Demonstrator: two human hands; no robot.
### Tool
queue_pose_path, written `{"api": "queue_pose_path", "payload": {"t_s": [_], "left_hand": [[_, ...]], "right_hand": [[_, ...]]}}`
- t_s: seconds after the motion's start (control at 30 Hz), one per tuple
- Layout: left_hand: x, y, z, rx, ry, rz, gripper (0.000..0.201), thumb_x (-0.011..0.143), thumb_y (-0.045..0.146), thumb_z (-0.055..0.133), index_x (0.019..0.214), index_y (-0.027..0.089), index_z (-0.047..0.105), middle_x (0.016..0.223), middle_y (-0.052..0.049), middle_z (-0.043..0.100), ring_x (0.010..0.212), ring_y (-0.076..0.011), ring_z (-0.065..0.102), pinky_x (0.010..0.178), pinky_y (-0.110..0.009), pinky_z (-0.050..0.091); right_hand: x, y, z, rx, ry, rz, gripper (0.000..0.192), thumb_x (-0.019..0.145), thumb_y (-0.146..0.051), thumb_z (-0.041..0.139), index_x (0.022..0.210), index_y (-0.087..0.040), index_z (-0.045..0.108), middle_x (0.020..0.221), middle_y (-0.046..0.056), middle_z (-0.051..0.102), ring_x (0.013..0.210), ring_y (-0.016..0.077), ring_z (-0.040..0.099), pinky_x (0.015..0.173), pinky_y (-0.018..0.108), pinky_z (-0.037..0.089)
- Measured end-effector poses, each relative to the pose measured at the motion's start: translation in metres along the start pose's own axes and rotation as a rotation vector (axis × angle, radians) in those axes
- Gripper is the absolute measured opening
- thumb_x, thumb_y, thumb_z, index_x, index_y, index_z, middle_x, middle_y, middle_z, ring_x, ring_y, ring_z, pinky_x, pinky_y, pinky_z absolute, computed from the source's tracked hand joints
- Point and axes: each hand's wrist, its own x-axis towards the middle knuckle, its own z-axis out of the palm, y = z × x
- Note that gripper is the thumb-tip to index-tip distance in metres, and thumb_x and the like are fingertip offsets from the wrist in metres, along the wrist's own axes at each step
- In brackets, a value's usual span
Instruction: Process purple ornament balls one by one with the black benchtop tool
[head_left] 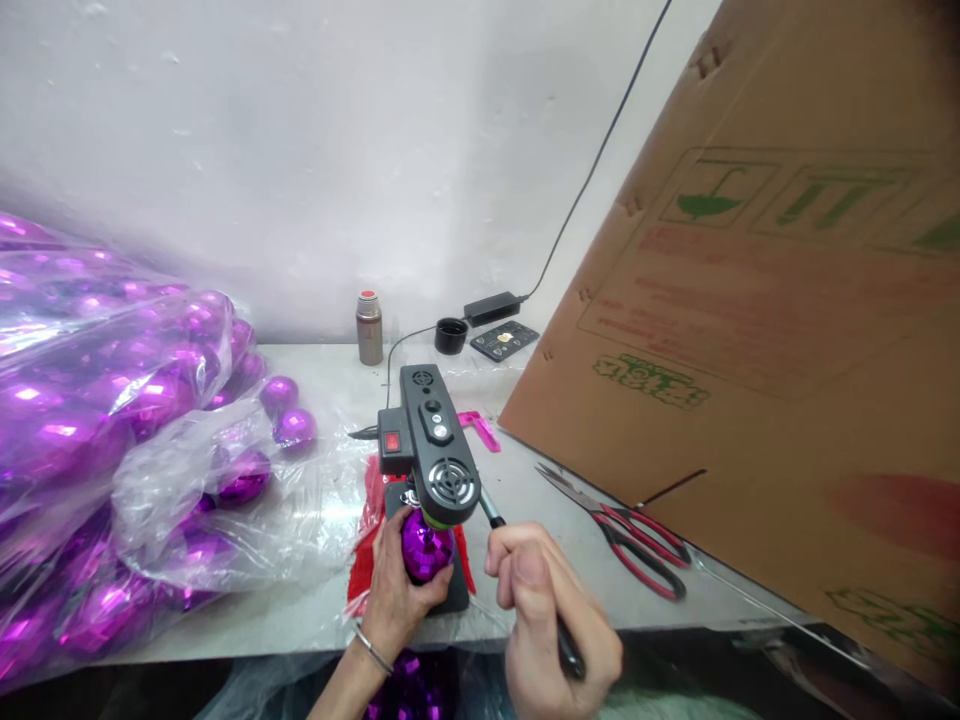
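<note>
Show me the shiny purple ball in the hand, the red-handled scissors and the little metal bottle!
shiny purple ball (424, 545), head view, faceted front
red-handled scissors (643, 556), head view, handle loops
small metal bottle (368, 330), head view, body

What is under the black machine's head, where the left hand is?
A shiny purple ball sits under the black machine's head, held by the left hand on a dark base over red material. The ball's top, where it meets the head, is covered.
</note>
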Motion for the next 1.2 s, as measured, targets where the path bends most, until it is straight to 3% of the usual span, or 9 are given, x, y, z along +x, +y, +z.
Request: {"api": "queue_pose_path", "payload": {"t_s": [0.43,0.77,1.2], "left_hand": [[-0.002,-0.003,0.01,0.032,0.061,0.026,0.069,0.071,0.035,0.079,0.134,0.016,0.059,0.129,-0.017,0.073,0.123,-0.0414,0.068,0.108,-0.064,0.055],[-0.004,-0.005,0.011,0.081,0.076,0.103,0.069,0.072,0.031,0.079,0.136,0.015,0.058,0.129,-0.018,0.072,0.12,-0.0406,0.069,0.104,-0.062,0.058],[-0.005,-0.006,0.014,0.077,0.091,0.102,0.073,0.072,0.031,0.08,0.14,0.017,0.056,0.129,-0.018,0.071,0.118,-0.0403,0.07,0.102,-0.062,0.059]], "right_hand": [[-0.032,0.031,0.003,0.016,0.071,-0.088,0.036,0.107,-0.009,0.044,0.073,-0.02,0.048,0.065,-0.002,0.051,0.061,0.0115,0.056,0.056,0.026,0.041],[-0.032,0.034,0.007,-0.027,0.135,-0.109,0.043,0.109,-0.016,0.044,0.066,-0.02,0.044,0.063,-0.003,0.05,0.055,0.0103,0.052,0.053,0.026,0.037],[-0.031,0.034,0.005,-0.045,0.102,-0.109,0.042,0.109,-0.017,0.043,0.067,-0.02,0.045,0.065,-0.003,0.052,0.054,0.0093,0.049,0.052,0.026,0.037]]}}
